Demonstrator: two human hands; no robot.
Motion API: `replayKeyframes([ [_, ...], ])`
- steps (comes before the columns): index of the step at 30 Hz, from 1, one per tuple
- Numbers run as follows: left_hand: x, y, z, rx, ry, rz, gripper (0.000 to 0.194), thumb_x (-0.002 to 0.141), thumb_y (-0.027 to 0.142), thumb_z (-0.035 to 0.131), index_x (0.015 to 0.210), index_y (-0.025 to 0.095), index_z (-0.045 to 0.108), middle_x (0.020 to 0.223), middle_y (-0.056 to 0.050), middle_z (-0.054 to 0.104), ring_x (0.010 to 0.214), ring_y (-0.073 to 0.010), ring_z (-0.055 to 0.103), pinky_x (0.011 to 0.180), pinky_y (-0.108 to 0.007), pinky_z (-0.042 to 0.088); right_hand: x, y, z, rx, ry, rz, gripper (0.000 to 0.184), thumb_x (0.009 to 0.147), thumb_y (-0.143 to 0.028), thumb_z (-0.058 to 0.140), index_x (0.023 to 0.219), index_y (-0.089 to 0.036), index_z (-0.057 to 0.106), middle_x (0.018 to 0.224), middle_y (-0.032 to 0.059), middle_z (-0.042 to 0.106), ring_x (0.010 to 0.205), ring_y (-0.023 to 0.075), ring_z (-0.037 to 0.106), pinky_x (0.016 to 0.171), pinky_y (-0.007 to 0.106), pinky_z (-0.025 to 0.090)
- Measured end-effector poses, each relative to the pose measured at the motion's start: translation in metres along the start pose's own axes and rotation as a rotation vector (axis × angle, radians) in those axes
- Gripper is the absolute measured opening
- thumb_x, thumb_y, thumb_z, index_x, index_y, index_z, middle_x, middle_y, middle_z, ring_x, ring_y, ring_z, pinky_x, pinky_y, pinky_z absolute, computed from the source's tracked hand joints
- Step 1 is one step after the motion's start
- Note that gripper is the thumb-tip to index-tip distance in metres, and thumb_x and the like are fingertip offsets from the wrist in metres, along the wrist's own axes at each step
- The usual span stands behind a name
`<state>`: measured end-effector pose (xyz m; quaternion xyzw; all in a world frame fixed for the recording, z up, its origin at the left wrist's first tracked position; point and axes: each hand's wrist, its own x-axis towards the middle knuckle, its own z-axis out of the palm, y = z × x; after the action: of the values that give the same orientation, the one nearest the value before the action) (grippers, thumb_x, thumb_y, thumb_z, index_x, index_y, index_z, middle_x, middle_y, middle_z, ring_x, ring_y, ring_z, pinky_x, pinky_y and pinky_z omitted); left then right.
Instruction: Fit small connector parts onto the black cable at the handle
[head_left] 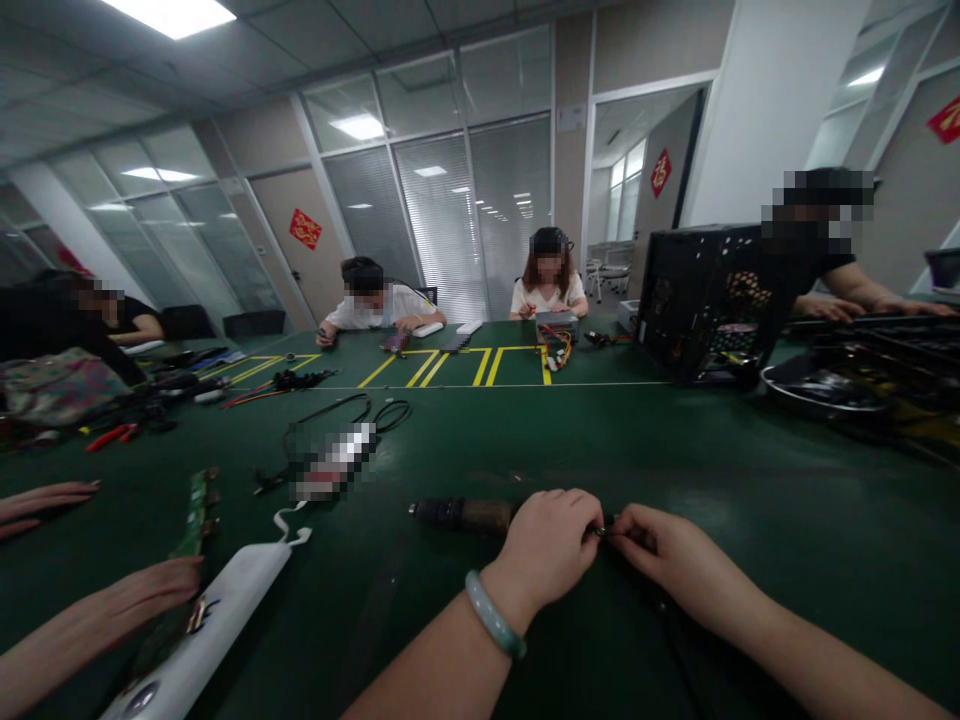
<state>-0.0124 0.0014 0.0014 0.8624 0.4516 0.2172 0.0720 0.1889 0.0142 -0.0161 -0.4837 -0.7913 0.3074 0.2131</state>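
- At the near middle of the green table (465,440), right of centre: pinches a small dark and metallic piece (602,532) between the fingertips of both hands.
- With the left hand (551,545), fingers curled and knuckles up, grips the piece from the left; wears a pale green bracelet (491,616) on that wrist.
- With the right hand (664,545), closes thumb and forefinger on the piece from the right.
- Just left of the left hand: a dark-nosed tool (469,515) with a brown grip, lying flat, nose to the left. Cannot tell, past the covering hand, whether joined to the piece.
- On the near side of the right hand: a dark cord (680,650), running toward the near edge, too dim to trace fully.
- Done, by judgement: piece picked up and held in a two-handed pinch, tool laid close by.
- Left, by judgement: fine fingertip work apparently unfinished, piece not yet released. Too small to tell whether being joined, parted or merely adjusted.
- Apart from both hands: to the near left, a white power strip (217,625) and, touching a co-worker's hand (154,590), a green circuit board (196,512); to the far right, a black computer case (682,310).
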Motion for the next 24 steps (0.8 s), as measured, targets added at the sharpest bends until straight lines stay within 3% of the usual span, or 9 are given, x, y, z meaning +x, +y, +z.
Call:
replayKeyframes([
  [5,0.0004,0.0019,-0.0029,-0.004,-0.012,0.010,0.010,0.085,0.018,0.060,0.093,0.022,0.056,0.103,0.001,0.061,0.097,-0.0180,0.057,0.089,-0.035,0.042,-0.0004,0.0010,0.0001,-0.004,-0.001,-0.007,0.011,0.090,-0.028,0.052,0.087,-0.023,0.061,0.079,-0.0021,0.067,0.070,0.0156,0.062,0.059,0.023,0.042],
  [10,0.0000,0.0054,-0.0049,-0.008,-0.010,-0.080,0.020,0.083,0.028,0.066,0.098,0.022,0.055,0.102,0.001,0.060,0.095,-0.0189,0.057,0.085,-0.034,0.044,-0.0013,0.0003,-0.0007,0.001,-0.003,-0.003,0.011,0.090,-0.030,0.052,0.088,-0.024,0.061,0.081,-0.0019,0.067,0.072,0.0159,0.062,0.060,0.023,0.042],
  [16,0.0004,0.0057,-0.0050,0.002,-0.028,-0.062,0.011,0.085,0.026,0.062,0.094,0.022,0.056,0.099,0.001,0.060,0.093,-0.0187,0.056,0.086,-0.034,0.044,-0.0024,-0.0027,-0.0023,-0.012,-0.006,0.004,0.012,0.090,-0.029,0.052,0.088,-0.023,0.062,0.081,-0.0010,0.067,0.071,0.0163,0.062,0.060,0.023,0.042],
  [24,0.0010,0.0053,-0.0036,0.014,-0.002,-0.058,0.014,0.084,0.024,0.063,0.095,0.022,0.055,0.097,0.001,0.061,0.091,-0.0184,0.057,0.082,-0.034,0.044,-0.0025,-0.0046,-0.0030,-0.007,0.000,0.007,0.010,0.089,-0.027,0.052,0.087,-0.023,0.061,0.079,-0.0024,0.067,0.071,0.0155,0.062,0.060,0.023,0.042],
])
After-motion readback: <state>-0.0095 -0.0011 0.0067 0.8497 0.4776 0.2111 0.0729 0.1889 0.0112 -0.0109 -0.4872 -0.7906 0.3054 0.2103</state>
